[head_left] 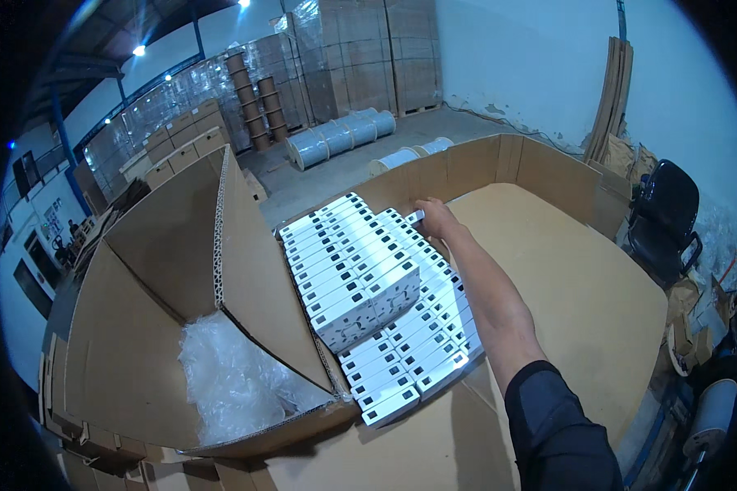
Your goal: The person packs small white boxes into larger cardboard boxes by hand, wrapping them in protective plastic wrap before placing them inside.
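Everything here is told from the stack of white boxes (368,290), which lies in long rows inside a big flat cardboard tray (581,286); nearest to the person, the bottom end of the stack sticks out toward the lower edge of the picture, where the last few little boxes (393,401) sit on bare cardboard; just to the right of the stack, the person's right arm in a dark sleeve (553,417) runs up beside it, almost the same way the rows run; to the left of the stack stands an open brown carton (180,270) with crinkly clear plastic (229,376) at its bottom, and one tall flap of it leans right against the stack; in the middle, a second layer of boxes rides on top of the first; at the far end of the stack, the right hand (436,218) rests on the last box of the right-hand row (415,216); the fingers are curled around that box's end, gripping it, though it is too small to tell how each finger lies; that box's long side lies across the row, pointing left from the hand toward the rest of the stack; the left hand does not show at all, so the right hand is the only one near the boxes; farther off, past the stack and the tray's wall, there are white rolls (340,135) on the floor, and behind them tall piles of wrapped brown cartons (368,57).
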### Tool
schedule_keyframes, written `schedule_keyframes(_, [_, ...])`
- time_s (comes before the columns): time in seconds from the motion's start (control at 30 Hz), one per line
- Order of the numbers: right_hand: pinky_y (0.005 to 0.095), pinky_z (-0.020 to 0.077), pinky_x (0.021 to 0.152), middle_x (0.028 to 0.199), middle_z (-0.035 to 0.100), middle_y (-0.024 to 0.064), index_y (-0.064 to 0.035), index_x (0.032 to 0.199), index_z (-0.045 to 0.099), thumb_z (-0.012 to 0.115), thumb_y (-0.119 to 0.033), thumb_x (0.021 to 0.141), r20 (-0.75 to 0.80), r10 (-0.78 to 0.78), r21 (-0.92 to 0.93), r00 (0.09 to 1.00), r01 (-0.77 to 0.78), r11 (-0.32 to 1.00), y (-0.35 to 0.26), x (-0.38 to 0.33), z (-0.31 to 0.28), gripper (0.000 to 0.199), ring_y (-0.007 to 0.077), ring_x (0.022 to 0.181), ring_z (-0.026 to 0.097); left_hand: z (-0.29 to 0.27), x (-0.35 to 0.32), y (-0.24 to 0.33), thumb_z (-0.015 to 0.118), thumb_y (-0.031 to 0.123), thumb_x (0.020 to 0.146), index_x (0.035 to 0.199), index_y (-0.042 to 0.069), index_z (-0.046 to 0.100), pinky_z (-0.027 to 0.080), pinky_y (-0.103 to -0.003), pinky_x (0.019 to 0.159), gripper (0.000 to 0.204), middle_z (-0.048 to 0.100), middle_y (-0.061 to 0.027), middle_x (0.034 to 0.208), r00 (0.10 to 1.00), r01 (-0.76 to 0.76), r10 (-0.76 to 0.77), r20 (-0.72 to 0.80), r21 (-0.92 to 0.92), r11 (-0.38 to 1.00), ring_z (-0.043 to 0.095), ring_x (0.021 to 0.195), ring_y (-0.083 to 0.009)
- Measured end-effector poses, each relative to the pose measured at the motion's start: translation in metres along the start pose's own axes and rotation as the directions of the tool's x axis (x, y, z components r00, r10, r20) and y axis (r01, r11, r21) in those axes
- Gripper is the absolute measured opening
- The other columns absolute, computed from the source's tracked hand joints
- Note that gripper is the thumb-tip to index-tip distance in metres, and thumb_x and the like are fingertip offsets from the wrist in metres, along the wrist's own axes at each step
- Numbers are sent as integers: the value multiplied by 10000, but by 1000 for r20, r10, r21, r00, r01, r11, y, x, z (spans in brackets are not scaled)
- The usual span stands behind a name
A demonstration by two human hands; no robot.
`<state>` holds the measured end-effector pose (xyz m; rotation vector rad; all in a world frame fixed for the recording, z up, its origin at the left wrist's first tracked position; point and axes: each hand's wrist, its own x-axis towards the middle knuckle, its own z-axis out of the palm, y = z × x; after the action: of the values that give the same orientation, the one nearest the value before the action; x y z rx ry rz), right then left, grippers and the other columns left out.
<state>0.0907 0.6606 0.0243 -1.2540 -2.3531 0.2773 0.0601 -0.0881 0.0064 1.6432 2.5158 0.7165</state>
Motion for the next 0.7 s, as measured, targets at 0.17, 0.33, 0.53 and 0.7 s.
schedule_keyframes(0.17, [471, 467, 1074, 1270, 642, 192, -96, 1199, 663, 712, -52, 829, -60, 35, -39, 998, -37, 999, -5, -26, -20, 376, 389, 1298, 534, 14, -13, -8, 742, 200, 895, 1162, 97, 659, 458, -545, 1040, 298, 590, -166, 1308, 995, 2, -15, -98, -127, 992, 541, 1261, -410])
schedule_keyframes(0.33, [470, 501, 982, 1146, 659, 167, -104, 1121, 679, 709, -91, 852, -146, 7, -55, 989, -15, 998, 10, -73, -59, 271, 377, 1171, 598, 9, -5, -7, 701, 153, 911, 1212, 13, 615, 454, -576, 1034, 344, 578, -192, 1306, 967, -244, 248, -58, 61, 968, 517, 1262, -447])
schedule_keyframes(0.53, [475, 520, 888, 1054, 672, 150, -96, 1035, 707, 759, -76, 813, -284, -24, -5, 959, 23, 1000, 12, -157, -111, 229, 384, 1013, 647, 7, -2, -15, 706, 201, 922, 1367, 2, 510, 390, -602, 1089, 525, 457, -154, 1476, 974, -221, 215, 77, 92, 971, 376, 1402, -414])
schedule_keyframes(0.7, [476, 528, 878, 1050, 664, 135, -126, 1041, 716, 757, -92, 807, -320, 18, 7, 947, -17, 1000, 12, -241, -160, 240, 370, 1025, 646, 8, 21, -11, 721, 139, 863, 1210, 7, 563, 330, -540, 1120, 403, 491, -243, 1341, 1000, -25, 23, -20, -113, 993, 429, 1309, -439])
